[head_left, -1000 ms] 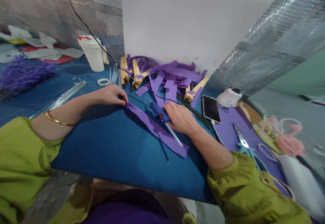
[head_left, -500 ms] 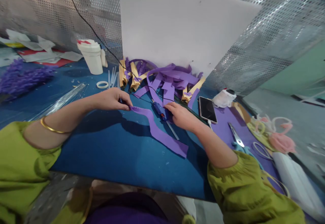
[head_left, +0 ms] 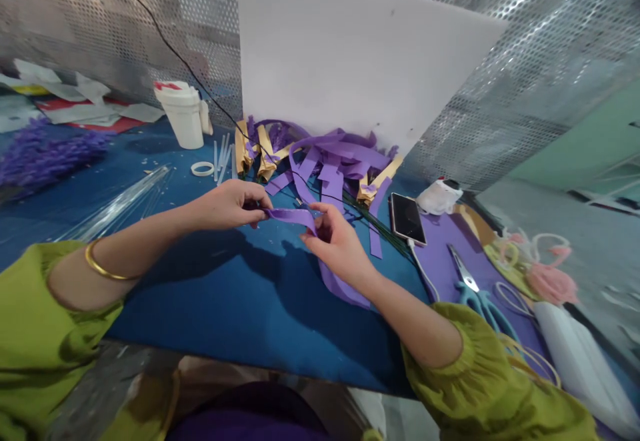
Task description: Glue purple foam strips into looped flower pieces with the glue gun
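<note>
A purple ribbon strip [head_left: 293, 216] stretches between my two hands above the table. My left hand [head_left: 233, 204] is closed, pinching one end of it between thumb and fingers. My right hand [head_left: 337, 241] has thumb and forefinger closed around the strip a short way along. Beyond that hand the loose tail [head_left: 345, 291] curves down toward the blue tabletop. Just behind my right fingers a small part of the glue gun [head_left: 301, 203] shows; most of it is hidden.
Cut purple ribbons [head_left: 333, 154] and paper-wrapped lavender bunches [head_left: 267, 161] lie at the back. A white cup [head_left: 183, 117], tape roll [head_left: 202, 169] and clear glue sticks [head_left: 223, 157] stand left. Toward the right are a phone [head_left: 407, 217] with its cable and scissors [head_left: 470, 284].
My right hand has left the glue gun and come left onto the ribbon. My left hand has shifted slightly right. The ribbon's tail now bends under my right hand.
</note>
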The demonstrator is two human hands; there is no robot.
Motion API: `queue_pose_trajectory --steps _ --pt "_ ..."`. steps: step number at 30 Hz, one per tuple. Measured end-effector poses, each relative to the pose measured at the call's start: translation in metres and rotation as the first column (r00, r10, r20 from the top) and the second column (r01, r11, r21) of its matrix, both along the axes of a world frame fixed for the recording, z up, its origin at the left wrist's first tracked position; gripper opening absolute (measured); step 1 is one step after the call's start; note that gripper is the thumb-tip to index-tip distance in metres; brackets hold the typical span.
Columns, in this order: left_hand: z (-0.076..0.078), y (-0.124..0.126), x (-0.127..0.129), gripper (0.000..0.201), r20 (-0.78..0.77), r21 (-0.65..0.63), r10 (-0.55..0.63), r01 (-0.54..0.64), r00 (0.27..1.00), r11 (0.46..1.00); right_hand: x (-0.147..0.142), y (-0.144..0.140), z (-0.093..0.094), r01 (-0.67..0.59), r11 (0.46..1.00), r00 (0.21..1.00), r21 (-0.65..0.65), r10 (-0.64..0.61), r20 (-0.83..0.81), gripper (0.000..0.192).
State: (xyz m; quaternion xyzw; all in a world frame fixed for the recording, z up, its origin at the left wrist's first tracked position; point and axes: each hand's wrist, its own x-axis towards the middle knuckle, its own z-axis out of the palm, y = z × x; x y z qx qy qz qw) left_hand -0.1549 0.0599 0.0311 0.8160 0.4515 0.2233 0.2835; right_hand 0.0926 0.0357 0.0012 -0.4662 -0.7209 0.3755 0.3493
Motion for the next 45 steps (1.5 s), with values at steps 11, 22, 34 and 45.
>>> queue_pose_trajectory --steps 11,22,34,45 --pt "-0.012 0.0 0.009 0.034 0.151 -0.131 -0.001 0.022 0.988 0.991 0.016 0.004 0.021 -0.147 0.902 0.989 0.405 0.131 0.068 0.016" --pt "-0.015 -0.014 0.02 0.03 0.217 -0.406 -0.036 0.124 0.976 0.906 0.013 0.002 0.013 -0.128 0.769 0.992 0.626 0.106 0.073 0.005" --pt "-0.013 -0.015 0.026 0.026 0.279 -0.283 0.083 -0.001 0.957 0.959 0.012 0.005 0.012 0.126 0.932 0.983 0.34 -0.071 -0.17 0.016" --pt "-0.01 -0.024 0.028 0.032 0.31 -0.168 0.163 -0.115 0.937 0.979 0.009 0.006 0.006 0.181 0.949 0.955 0.26 -0.106 -0.277 0.018"
